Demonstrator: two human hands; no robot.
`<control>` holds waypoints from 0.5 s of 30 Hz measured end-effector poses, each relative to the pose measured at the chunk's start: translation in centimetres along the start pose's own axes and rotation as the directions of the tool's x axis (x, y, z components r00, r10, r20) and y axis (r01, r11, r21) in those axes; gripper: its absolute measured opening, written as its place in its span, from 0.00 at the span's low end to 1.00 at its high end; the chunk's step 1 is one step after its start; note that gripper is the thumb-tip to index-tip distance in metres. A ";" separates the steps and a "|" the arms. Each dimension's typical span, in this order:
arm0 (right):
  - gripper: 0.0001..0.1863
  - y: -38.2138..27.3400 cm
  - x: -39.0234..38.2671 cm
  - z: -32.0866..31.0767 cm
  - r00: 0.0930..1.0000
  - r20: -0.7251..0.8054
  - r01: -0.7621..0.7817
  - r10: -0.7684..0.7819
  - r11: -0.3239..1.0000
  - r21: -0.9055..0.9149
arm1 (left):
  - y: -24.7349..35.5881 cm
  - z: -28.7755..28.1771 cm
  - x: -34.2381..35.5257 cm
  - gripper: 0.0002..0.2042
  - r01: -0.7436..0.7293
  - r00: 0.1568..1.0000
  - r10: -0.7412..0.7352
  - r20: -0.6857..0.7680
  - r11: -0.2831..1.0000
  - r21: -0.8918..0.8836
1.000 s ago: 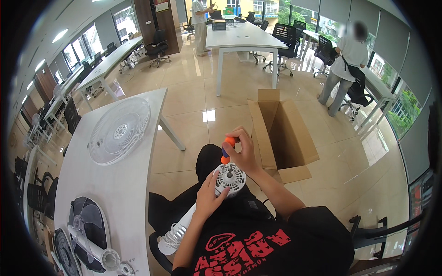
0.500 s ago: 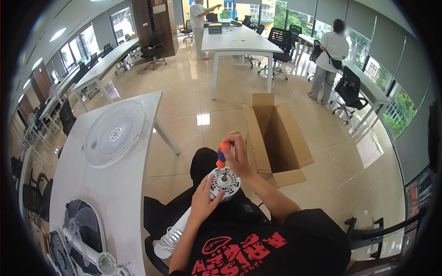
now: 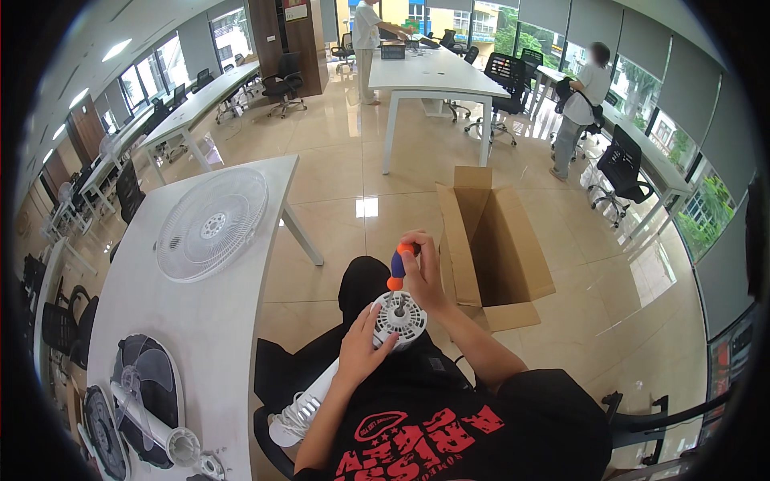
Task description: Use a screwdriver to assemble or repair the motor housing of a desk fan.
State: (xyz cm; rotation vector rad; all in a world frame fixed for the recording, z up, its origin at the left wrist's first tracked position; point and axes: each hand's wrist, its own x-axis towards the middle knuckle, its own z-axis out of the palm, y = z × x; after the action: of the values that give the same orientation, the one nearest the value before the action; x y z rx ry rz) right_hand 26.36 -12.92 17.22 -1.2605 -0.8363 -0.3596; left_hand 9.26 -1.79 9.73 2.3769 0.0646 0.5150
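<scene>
A white fan motor housing (image 3: 411,325) with a slotted round front and a metal shaft rests on my lap, its face turned up. Against its left side my left hand (image 3: 362,346) keeps hold, fingers and thumb round the rim. My right hand (image 3: 425,276) grips an orange and blue screwdriver (image 3: 396,268) upright by the top of its handle. The driver's tip meets the housing's face beside the shaft; what it touches there is too small to make out. Below my left forearm, a white fan body (image 3: 321,389) with a bundled white cord (image 3: 301,410) slopes down.
On the white table (image 3: 216,337) at left lie a fan grille (image 3: 212,224), dark fan blades (image 3: 140,361), a white tube (image 3: 152,425) and a round base part (image 3: 104,433). An open cardboard box (image 3: 501,248) stands on the floor ahead right. Two people are farther off.
My view has swung slightly left, so the scene sits farther right. Both hands keep their holds, with the screwdriver still at the housing. The person at far right has turned.
</scene>
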 end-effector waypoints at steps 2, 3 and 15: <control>0.09 -0.5 0.1 -0.2 1.000 0.009 -0.023 0.023 0.999 0.029 | 0.1 -0.1 -0.1 0.35 -0.007 1.000 0.007 -0.012 1.000 -0.004; 0.10 -0.8 0.4 -0.4 0.998 0.036 0.052 -0.050 0.996 -0.066 | 0.2 -0.1 -0.2 0.35 0.006 1.000 -0.007 -0.005 1.000 -0.009; 0.09 -2.1 0.5 -1.0 1.000 -0.003 0.026 -0.027 0.987 -0.161 | 0.0 -0.2 0.0 0.35 -0.010 1.000 0.011 0.023 0.999 -0.048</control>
State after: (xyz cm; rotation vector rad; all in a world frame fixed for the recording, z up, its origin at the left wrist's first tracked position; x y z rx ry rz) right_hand 25.64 -14.38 18.99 -1.3987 -0.8329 -0.4594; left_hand 9.17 -1.64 9.83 2.3375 0.0292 0.4879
